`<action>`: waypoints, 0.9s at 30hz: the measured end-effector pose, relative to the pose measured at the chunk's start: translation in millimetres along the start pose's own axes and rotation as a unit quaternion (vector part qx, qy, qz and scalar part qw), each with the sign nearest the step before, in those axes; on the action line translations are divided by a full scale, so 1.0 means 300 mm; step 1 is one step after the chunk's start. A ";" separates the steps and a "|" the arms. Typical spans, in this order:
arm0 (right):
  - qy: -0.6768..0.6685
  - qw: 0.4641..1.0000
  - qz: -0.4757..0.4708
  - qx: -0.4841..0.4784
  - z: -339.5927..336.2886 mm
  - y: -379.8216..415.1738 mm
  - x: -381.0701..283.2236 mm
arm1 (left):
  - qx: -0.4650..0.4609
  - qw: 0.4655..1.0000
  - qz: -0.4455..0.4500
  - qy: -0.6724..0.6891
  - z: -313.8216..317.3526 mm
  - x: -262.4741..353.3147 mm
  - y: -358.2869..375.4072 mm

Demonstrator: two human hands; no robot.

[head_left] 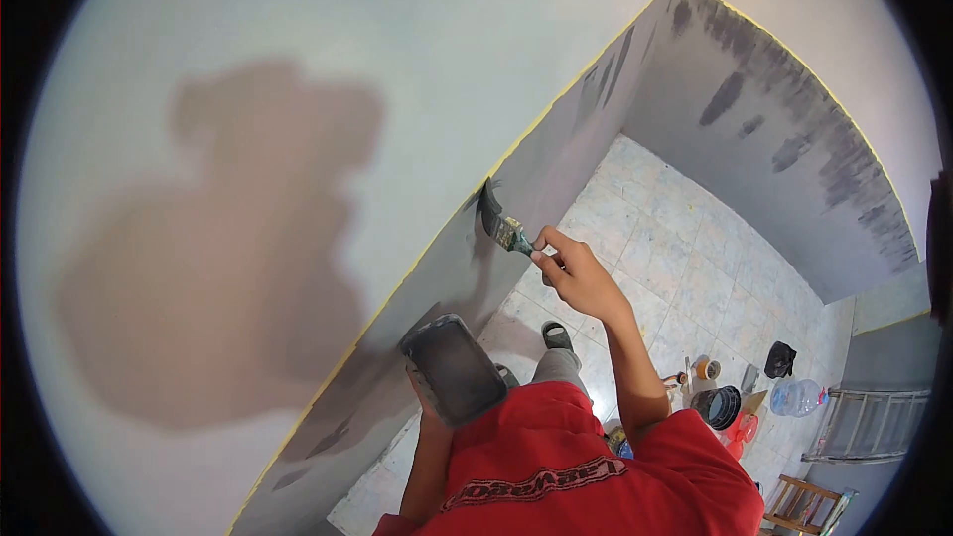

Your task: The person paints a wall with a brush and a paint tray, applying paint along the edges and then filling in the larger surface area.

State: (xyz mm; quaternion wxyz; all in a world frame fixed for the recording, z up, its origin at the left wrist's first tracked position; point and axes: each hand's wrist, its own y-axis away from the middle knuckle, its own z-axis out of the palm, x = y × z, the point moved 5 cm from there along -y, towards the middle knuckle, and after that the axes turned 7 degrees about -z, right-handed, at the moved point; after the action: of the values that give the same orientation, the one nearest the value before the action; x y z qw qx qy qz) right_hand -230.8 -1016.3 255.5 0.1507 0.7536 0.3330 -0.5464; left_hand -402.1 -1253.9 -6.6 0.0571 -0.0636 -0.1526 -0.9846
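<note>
My right hand [576, 273] is closed round the handle of a paintbrush [506, 231], whose dark bristles touch the grey lower wall just under the yellow tape [427, 256]. Wet dark paint shows where the bristles meet the wall. My left hand [429, 405] supports a dark rectangular paint tray [455, 369] from its left side; most of its fingers are hidden beneath the tray. Dark paint patches mark the grey lower wall [541, 174], and the wall above the tape is pale.
Across the tiled floor [675, 208], another grey wall [735, 129] carries dark strokes. Behind me at the lower right lie a black bucket [717, 405], a tape roll [707, 367], a black bag [780, 359], a clear bottle [794, 398], a metal ladder [869, 425] and a wooden stool [802, 504].
</note>
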 end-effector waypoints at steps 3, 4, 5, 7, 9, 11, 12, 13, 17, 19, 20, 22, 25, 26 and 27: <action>-0.002 1.000 -0.005 -0.002 0.005 0.003 -0.004 | 0.003 1.000 0.007 -0.004 -0.021 0.004 -0.006; -0.004 1.000 -0.006 -0.004 0.008 0.004 -0.001 | -0.001 1.000 0.009 -0.007 -0.023 0.004 -0.005; -0.006 1.000 -0.007 -0.006 0.010 0.005 0.001 | -0.004 1.000 0.011 -0.009 -0.019 0.003 -0.004; 0.001 1.000 -0.010 -0.010 0.014 0.008 0.000 | -0.012 1.000 0.015 -0.014 -0.010 0.002 -0.003; 0.009 1.000 -0.012 -0.015 0.019 0.009 0.003 | -0.015 1.000 0.022 -0.011 -0.027 0.005 -0.008; 0.017 1.000 -0.012 -0.022 0.023 0.011 0.008 | -0.016 0.999 0.028 -0.007 -0.038 0.008 -0.018; 0.019 0.999 -0.015 -0.025 0.025 0.012 0.006 | -0.019 0.999 0.028 -0.007 -0.029 0.007 -0.017; 0.021 0.999 -0.019 -0.028 0.027 0.014 0.004 | -0.024 0.999 0.025 -0.013 -0.020 0.002 -0.006; 0.018 0.999 -0.006 -0.046 0.035 0.022 -0.001 | 0.001 1.000 0.013 0.009 -0.030 -0.002 -0.001; 0.025 0.998 -0.011 -0.052 0.039 0.026 -0.008 | 0.008 1.000 0.014 0.004 -0.032 0.001 -0.006; 0.028 0.998 -0.013 -0.055 0.041 0.028 -0.010 | 0.002 1.000 0.013 -0.004 -0.040 0.003 -0.007; 0.029 0.998 -0.012 -0.062 0.047 0.031 -0.007 | -0.017 1.000 0.009 -0.021 -0.059 0.007 -0.010; 0.026 0.998 -0.012 -0.061 0.047 0.036 -0.008 | -0.025 0.999 0.012 -0.041 -0.051 0.008 -0.004; 0.023 0.998 -0.013 -0.059 0.046 0.038 -0.009 | -0.022 0.999 0.015 -0.047 -0.038 0.009 0.003; 0.017 0.998 -0.021 -0.055 0.043 0.038 -0.003 | -0.019 0.999 0.017 -0.042 -0.026 0.008 0.008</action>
State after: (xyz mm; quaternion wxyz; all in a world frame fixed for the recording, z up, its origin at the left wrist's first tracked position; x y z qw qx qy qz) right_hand -232.6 -1032.6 250.2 0.1753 0.7461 0.3807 -0.5174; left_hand -405.0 -1258.6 -12.9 0.0666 -0.1086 -0.1349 -0.9826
